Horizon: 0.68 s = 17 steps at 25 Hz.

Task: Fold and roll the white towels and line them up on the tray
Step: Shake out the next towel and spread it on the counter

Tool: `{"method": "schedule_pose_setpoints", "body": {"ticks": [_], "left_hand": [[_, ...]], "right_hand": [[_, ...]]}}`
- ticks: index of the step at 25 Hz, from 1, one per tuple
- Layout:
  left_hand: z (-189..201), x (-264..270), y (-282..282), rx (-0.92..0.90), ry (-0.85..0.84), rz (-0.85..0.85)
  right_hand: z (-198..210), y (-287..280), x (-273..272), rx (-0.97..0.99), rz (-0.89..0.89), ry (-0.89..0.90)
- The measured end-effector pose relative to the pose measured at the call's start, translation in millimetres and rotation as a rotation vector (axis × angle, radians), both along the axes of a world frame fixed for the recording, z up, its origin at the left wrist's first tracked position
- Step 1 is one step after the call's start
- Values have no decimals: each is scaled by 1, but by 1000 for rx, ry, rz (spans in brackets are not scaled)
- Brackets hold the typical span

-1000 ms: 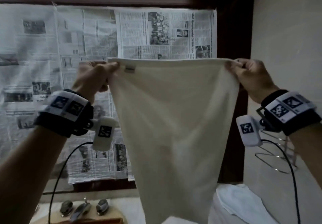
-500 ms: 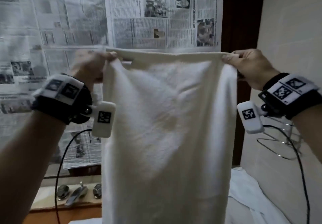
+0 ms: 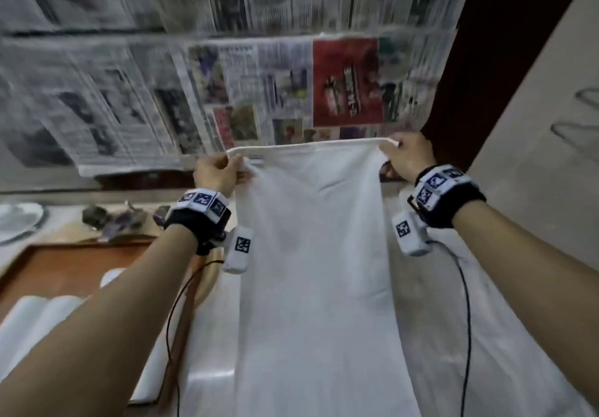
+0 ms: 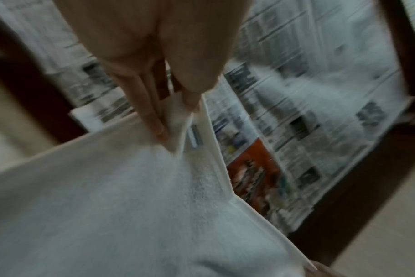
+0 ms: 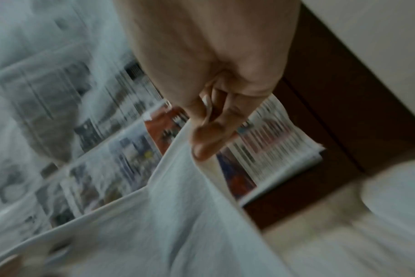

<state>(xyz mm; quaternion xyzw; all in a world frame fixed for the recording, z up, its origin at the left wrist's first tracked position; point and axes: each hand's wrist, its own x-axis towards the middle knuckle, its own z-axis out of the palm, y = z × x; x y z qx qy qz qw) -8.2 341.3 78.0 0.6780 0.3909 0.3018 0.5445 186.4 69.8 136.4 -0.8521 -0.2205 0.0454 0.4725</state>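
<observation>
Head view: both hands raised in front of the body, a white towel (image 3: 311, 254) stretched between them by its top edge and hanging straight down. Left hand (image 3: 215, 173) pinches the top left corner, right hand (image 3: 406, 155) pinches the top right corner; top hem taut and near level. Lower end of the towel runs out of the bottom of the picture. Behind it, newspaper sheets (image 3: 227, 92) cover the wall. Low on the left, a brown tray (image 3: 58, 267) with rolled towels (image 3: 42, 316) lying side by side at its near end. Another white cloth (image 3: 505, 352) lies spread on the surface at right. Picture smeared.

Left wrist view: fingers (image 4: 152, 116) and thumb closed tight on a fold of the towel (image 4: 107, 206) at its corner; a small label (image 4: 194, 136) sits just beside the grip, below the hem.

Right wrist view: blurred. Thumb and curled fingers (image 5: 211, 135) clamp the hem of the towel (image 5: 178, 215), which drops away below the hand. Newspaper (image 5: 121, 150) behind.
</observation>
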Motion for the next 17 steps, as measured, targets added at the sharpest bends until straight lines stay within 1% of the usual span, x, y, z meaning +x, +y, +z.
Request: {"method": "schedule_pose_setpoints", "body": {"ticks": [1, 2, 4, 5, 6, 7, 8, 10, 12, 13, 14, 15, 16, 17], "left_hand": [[-30, 2, -10, 45, 108, -23], [-58, -3, -27, 91, 232, -60], [-123, -15, -71, 113, 441, -196], [-155, -23, -98, 113, 561, -317], [-185, -31, -123, 125, 695, -449], [-209, -40, -141, 168, 812, -547], [-224, -45, -151, 214, 887, -599], [-233, -39, -142, 276, 919, -610], [-225, -23, -125, 271, 949, -604], [-219, -15, -123, 225, 940, -575], [-213, -7, -128, 178, 898, -545], [-210, -4, -140, 143, 845, -552], [-210, -8, -157, 147, 807, -608], [-213, -19, -171, 177, 820, -680]], "right_hand": [[-36, 3, -2, -8, -10, 85], [-78, 3, -8, -67, -7, 121], [-169, -8, -38, -326, 127, 189], [-208, -16, -68, -502, 238, 239], [-243, -27, -93, -661, 351, 272], [-265, -35, -113, -781, 427, 258], [-281, -40, -121, -854, 465, 222], [-287, -36, -108, -892, 496, 159], [-279, -24, -89, -895, 497, 182], [-275, -18, -88, -892, 505, 185], [-273, -12, -94, -878, 544, 148], [-273, -9, -107, -865, 619, 101], [-277, -12, -123, -854, 688, 51], [-281, -23, -132, -863, 718, 14]]}}
